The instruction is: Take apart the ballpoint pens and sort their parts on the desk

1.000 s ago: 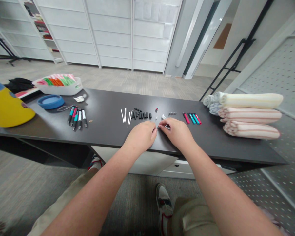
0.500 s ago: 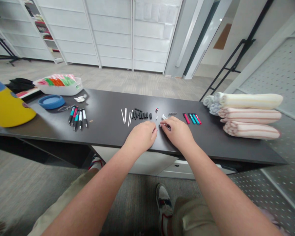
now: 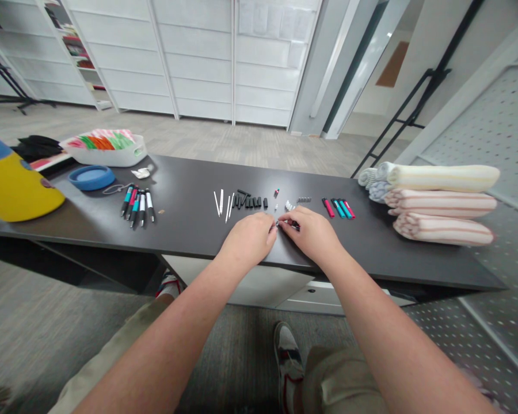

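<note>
Both my hands rest on the dark table [image 3: 185, 224] near its front edge, fingertips meeting. My left hand [image 3: 250, 237] is curled, its fingers pinched on something too small to name. My right hand [image 3: 313, 230] pinches a small black and white pen part [image 3: 290, 225] held toward the left fingertips. Just beyond the hands lie white pen refills [image 3: 223, 203], a row of black pen pieces [image 3: 250, 201], small white parts [image 3: 288, 205] and a short dark spring-like piece [image 3: 303, 199]. Coloured pen barrels [image 3: 339, 207] lie to the right.
Several assembled pens [image 3: 137, 205] lie at the left, with a blue dish [image 3: 91, 177], a white tray of coloured items [image 3: 106, 148] and a yellow and blue object [image 3: 12, 184]. Rolled striped towels [image 3: 440, 201] are stacked at the right. My legs and shoe show below.
My right hand drew a little away half a second ago, then came back so its fingertips meet the left hand's again. The view shifted slightly.
</note>
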`<state>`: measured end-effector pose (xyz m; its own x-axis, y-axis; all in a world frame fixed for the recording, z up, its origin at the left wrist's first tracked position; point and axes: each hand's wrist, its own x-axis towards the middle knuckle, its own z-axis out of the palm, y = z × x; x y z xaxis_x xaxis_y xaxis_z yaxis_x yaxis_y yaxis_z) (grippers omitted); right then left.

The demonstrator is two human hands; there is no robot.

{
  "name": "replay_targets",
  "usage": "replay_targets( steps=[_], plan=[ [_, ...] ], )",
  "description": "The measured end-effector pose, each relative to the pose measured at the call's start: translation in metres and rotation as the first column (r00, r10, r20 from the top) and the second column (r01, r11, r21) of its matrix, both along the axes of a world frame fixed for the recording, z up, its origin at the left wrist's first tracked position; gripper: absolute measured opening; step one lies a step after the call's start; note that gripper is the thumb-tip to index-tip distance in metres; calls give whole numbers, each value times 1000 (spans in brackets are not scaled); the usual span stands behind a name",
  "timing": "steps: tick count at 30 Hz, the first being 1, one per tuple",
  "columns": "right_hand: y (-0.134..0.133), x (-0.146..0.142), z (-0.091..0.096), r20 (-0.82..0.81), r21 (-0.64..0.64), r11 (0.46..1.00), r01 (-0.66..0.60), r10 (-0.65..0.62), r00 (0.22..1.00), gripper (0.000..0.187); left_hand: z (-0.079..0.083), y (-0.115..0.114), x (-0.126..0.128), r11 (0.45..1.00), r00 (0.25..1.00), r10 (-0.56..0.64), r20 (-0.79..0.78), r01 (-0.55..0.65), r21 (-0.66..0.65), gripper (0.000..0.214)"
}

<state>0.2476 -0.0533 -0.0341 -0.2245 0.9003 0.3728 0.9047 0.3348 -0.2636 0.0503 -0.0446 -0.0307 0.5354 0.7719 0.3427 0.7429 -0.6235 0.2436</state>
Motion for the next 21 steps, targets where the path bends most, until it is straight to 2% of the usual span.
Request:
replay_targets(
  steps=[9,21],
  plan=[
    [1,2,-1,-50,-6,990,-142,141,989,11,-2,1,1,999,999,50,-22,-50,3,21],
    [1,4,0,-69,-26,982,-186,183,981,12,1,-1,4,993,989,118,-86,-120,-19,21]
  ],
)
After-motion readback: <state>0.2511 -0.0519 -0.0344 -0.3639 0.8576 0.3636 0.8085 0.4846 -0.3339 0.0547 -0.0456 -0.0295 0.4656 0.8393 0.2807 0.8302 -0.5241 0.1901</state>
